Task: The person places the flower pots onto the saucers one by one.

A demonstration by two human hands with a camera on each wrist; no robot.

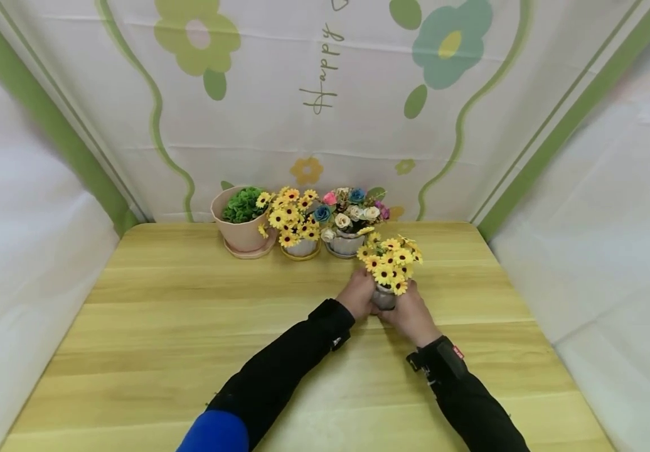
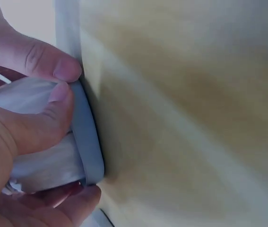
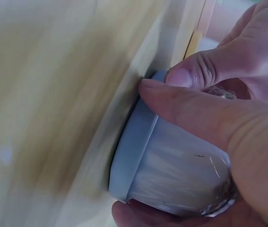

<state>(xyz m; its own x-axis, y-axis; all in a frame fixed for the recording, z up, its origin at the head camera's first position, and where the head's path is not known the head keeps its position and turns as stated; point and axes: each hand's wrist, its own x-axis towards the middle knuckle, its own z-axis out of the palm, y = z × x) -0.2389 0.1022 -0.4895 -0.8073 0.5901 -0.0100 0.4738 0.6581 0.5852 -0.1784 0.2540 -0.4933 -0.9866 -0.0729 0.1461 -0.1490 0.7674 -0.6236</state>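
Both hands grip a small grey flowerpot (image 1: 384,297) of yellow daisies (image 1: 391,258), one from each side. My left hand (image 1: 358,294) is on its left and my right hand (image 1: 412,314) on its right. In the left wrist view, thumbs meet near the grey saucer (image 2: 87,135) under the whitish pot (image 2: 46,163), with other fingers curled below. The right wrist view shows the same saucer (image 3: 133,142) close over the wooden surface, a thumb along the pot wall (image 3: 181,165). Just behind stands a pot of mixed roses (image 1: 353,216).
Left of the roses are another pot of yellow daisies (image 1: 293,216) and a pink pot (image 1: 240,233) with green foliage, in a row at the back of the wooden table (image 1: 189,339). A printed flower curtain (image 1: 257,125) hangs behind; white cloth walls (image 1: 14,251) flank both sides.
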